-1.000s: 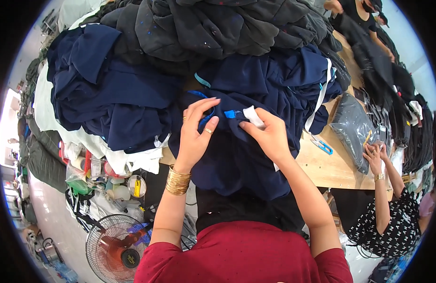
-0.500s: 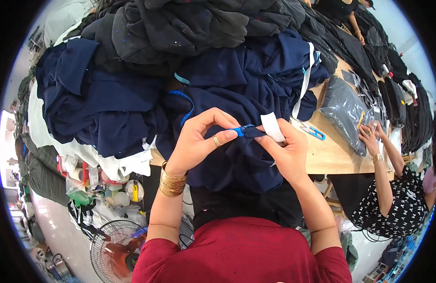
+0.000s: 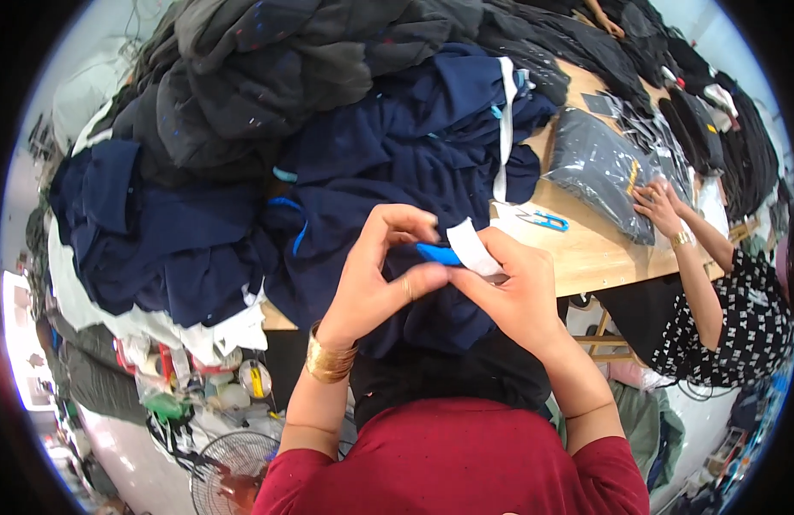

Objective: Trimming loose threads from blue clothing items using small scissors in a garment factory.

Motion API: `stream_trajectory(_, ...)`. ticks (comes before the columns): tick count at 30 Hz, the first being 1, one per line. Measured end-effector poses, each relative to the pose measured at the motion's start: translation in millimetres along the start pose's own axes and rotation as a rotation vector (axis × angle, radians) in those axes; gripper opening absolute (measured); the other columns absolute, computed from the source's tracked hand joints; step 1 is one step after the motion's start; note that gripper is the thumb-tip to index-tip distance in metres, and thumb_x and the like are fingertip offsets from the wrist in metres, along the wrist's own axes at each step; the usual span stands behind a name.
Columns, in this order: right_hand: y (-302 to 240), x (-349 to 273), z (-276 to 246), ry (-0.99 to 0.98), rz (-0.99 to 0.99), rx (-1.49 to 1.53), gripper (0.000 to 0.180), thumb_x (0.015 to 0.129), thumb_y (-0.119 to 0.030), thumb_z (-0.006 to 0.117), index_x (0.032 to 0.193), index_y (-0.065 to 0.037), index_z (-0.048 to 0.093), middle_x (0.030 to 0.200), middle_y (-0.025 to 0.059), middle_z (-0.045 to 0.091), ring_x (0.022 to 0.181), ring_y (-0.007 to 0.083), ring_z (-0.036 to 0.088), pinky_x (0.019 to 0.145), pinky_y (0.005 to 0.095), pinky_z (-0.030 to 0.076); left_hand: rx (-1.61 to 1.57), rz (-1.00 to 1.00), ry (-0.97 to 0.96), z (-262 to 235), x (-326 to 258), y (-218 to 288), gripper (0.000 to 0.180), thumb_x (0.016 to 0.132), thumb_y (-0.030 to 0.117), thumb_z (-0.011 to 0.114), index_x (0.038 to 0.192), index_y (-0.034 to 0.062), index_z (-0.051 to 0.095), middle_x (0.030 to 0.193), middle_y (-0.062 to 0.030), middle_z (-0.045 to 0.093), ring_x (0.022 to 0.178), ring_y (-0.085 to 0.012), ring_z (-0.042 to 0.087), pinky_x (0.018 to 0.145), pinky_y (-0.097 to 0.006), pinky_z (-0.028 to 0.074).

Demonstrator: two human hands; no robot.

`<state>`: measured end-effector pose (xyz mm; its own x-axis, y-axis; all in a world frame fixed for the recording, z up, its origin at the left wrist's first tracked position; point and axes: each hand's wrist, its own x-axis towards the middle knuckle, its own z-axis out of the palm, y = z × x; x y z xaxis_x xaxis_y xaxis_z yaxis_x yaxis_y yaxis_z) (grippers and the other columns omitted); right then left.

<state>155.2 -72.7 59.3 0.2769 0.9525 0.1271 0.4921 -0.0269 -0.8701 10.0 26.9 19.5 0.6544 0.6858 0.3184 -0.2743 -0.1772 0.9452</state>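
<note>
While the right hand (image 3: pixel 519 283) pinches a white strip (image 3: pixel 471 246) beside blue tape (image 3: pixel 437 254), the left hand (image 3: pixel 369 276) curls its fingers (image 3: pixel 393 218), thumb apart.

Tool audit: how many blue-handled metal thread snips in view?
1: snips on the pale wooden table, just beyond the right hand. Navy fabric pile may hide others.

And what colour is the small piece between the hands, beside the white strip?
Bright blue: the small piece shows best in the head view.
</note>
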Motion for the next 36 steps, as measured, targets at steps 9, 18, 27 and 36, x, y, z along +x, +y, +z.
stream_trajectory(9,11,-7,-37,0.329,0.023,0.578,0.012,0.080,-0.008,0.066,0.085,0.001,0.061,0.069,0.0018,0.060,0.059,0.0053,0.055,0.051,0.0187,0.042,0.269,-0.263,-0.278,49,1,-5,0.024,0.081,0.009,0.062,0.102,0.0021,0.051,0.074,-0.0118,0.059,0.061,-0.0238,0.059,0.055,-0.030,0.046)
stream_trajectory(18,74,-15,-54,0.340,0.302,0.900,0.018,0.088,-0.018,0.056,0.096,-0.002,0.058,0.066,-0.0015,0.053,0.044,-0.0003,0.030,0.040,0.0177,0.019,0.295,-0.267,-0.358,48,-3,-37,0.022,0.092,0.021,0.049,0.097,-0.0006,0.050,0.068,-0.0137,0.057,0.067,-0.0236,0.060,0.060,-0.028,0.043)
stream_trajectory(27,99,-10,0,-0.002,0.285,0.608,0.037,0.083,0.003,0.043,0.117,-0.004,0.057,0.072,-0.0024,0.054,0.054,0.0034,0.043,0.048,0.0179,0.036,-0.059,-0.461,-0.378,61,8,-44,0.036,0.097,0.031,0.038,0.093,0.0002,0.054,0.069,-0.0008,0.051,0.059,-0.0064,0.044,0.056,-0.021,0.038)
stream_trajectory(36,90,-14,-13,-0.281,0.235,0.401,0.047,0.088,-0.010,0.049,0.135,-0.011,0.041,0.080,-0.0012,0.052,0.056,0.0063,0.041,0.049,0.0208,0.034,-0.043,-0.472,-0.199,66,7,-47,0.037,0.092,0.035,0.051,0.099,-0.0003,0.056,0.064,0.0002,0.052,0.052,-0.0066,0.046,0.049,-0.021,0.037)
